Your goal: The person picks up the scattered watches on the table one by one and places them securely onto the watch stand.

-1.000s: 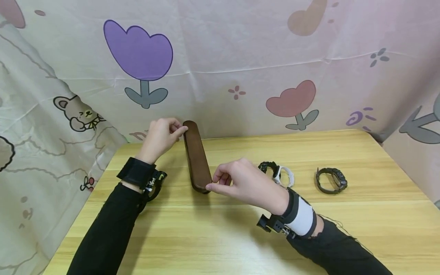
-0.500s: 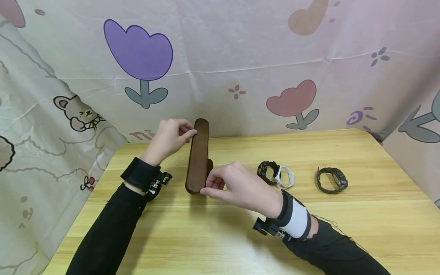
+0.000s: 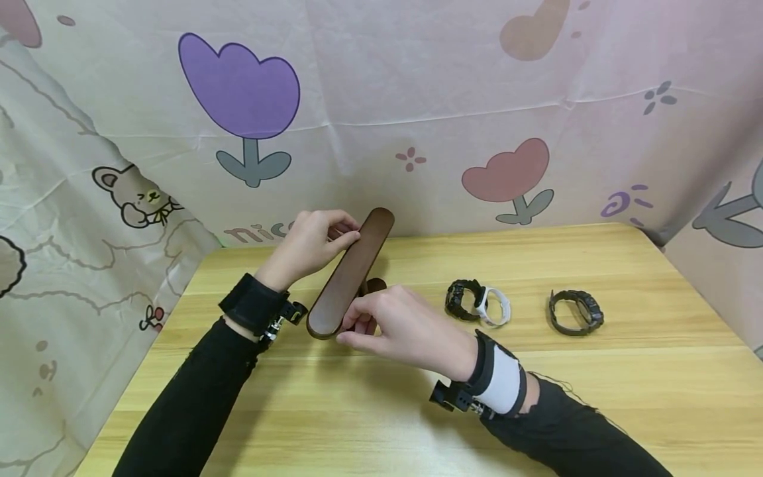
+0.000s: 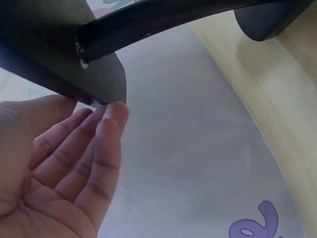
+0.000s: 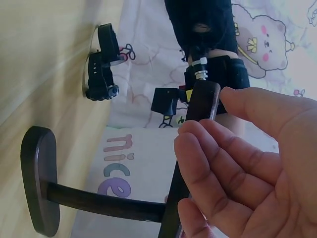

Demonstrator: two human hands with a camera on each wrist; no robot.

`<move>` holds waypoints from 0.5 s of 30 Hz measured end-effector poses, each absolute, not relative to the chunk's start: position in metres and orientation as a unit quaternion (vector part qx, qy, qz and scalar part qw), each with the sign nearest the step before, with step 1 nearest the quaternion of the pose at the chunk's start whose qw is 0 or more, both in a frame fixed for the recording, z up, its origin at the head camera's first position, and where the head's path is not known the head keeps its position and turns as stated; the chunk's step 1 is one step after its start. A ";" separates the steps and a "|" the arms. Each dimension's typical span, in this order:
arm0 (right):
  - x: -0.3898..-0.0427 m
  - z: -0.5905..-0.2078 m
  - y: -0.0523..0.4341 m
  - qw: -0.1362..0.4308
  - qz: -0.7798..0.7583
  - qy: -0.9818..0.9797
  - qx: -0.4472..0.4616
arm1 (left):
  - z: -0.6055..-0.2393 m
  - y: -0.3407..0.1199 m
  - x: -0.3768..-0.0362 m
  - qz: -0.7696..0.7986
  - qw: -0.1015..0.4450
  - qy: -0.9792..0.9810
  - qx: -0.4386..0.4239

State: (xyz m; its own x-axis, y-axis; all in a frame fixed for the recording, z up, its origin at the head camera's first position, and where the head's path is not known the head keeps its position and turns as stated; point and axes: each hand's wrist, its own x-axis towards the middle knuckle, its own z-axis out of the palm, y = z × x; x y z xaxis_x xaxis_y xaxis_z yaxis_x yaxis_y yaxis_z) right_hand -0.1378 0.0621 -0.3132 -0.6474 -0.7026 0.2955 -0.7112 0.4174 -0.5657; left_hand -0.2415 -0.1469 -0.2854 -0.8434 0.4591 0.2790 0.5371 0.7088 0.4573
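A dark brown stand, with a long flat round-ended bar (image 3: 348, 278) on top, is between the two hands. A curved neck (image 5: 104, 201) joins the bar to an oval base (image 5: 39, 181) on the table; in the head view the bar and right hand hide most of these. My left hand (image 3: 312, 246) pinches the bar's left edge towards the far end, thumb on one side and fingertips beneath in the left wrist view. At the near end, my right hand (image 3: 411, 331) holds the right edge between thumb and fingers.
Right of the stand, a black watch (image 3: 457, 301) and a white watch (image 3: 501, 308) touch on the wooden table (image 3: 357, 424). Farther right lies a dark watch (image 3: 587, 311). The right wrist view shows black watches (image 5: 101, 74) beyond the stand. A printed cloth (image 3: 381, 79) hangs behind.
The bar has turned clockwise in the head view: its far end swung right and its near end left. My left hand moved right with it, my right hand slightly left.
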 end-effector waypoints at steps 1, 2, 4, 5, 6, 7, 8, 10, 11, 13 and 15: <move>-0.139 -0.312 0.063 0.002 0.340 -0.842 0.419 | -0.285 -0.147 -0.241 -0.271 0.072 -0.920 -0.272; -0.141 -0.311 0.064 -0.003 0.342 -0.843 0.415 | -0.285 -0.147 -0.240 -0.273 0.073 -0.919 -0.273; -0.149 -0.308 0.070 -0.005 0.345 -0.847 0.404 | -0.283 -0.149 -0.236 -0.275 0.079 -0.920 -0.269; -0.154 -0.307 0.074 -0.001 0.346 -0.850 0.396 | -0.283 -0.151 -0.233 -0.275 0.084 -0.920 -0.265; -0.160 -0.305 0.079 0.006 0.348 -0.854 0.388 | -0.282 -0.153 -0.228 -0.276 0.092 -0.921 -0.258; -0.168 -0.304 0.084 0.016 0.351 -0.856 0.379 | -0.281 -0.156 -0.224 -0.277 0.102 -0.922 -0.252; -0.176 -0.303 0.090 0.025 0.353 -0.859 0.369 | -0.281 -0.160 -0.217 -0.277 0.112 -0.923 -0.243; -0.194 -0.302 0.101 0.047 0.350 -0.867 0.351 | -0.280 -0.168 -0.201 -0.275 0.133 -0.925 -0.223; -0.203 -0.302 0.106 0.057 0.346 -0.871 0.344 | -0.280 -0.171 -0.192 -0.274 0.143 -0.927 -0.214; -0.220 -0.302 0.114 0.067 0.335 -0.880 0.329 | -0.282 -0.177 -0.172 -0.273 0.157 -0.929 -0.193; -0.237 -0.304 0.121 0.072 0.315 -0.891 0.319 | -0.286 -0.181 -0.152 -0.269 0.166 -0.933 -0.174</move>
